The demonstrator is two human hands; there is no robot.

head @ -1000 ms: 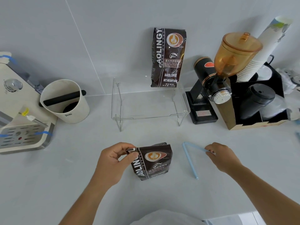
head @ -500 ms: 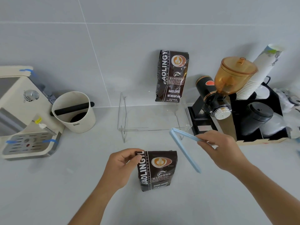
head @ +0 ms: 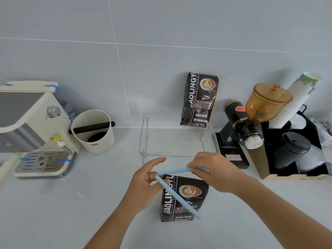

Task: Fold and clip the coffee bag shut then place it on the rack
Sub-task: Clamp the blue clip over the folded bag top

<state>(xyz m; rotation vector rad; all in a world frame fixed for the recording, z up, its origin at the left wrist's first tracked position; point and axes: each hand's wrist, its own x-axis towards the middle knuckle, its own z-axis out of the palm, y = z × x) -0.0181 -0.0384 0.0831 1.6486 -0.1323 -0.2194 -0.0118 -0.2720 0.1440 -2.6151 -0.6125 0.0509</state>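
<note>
"BAKED.COFFEE" on near coffee bag [head: 186,198], same on rear bag [head: 199,99]

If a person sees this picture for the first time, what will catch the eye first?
Probably the open light blue clip, spread in a V over the top of the dark coffee bag standing at front centre, between the left hand and the right hand. Next, a second coffee bag stands on the clear rack at the wall.
</note>
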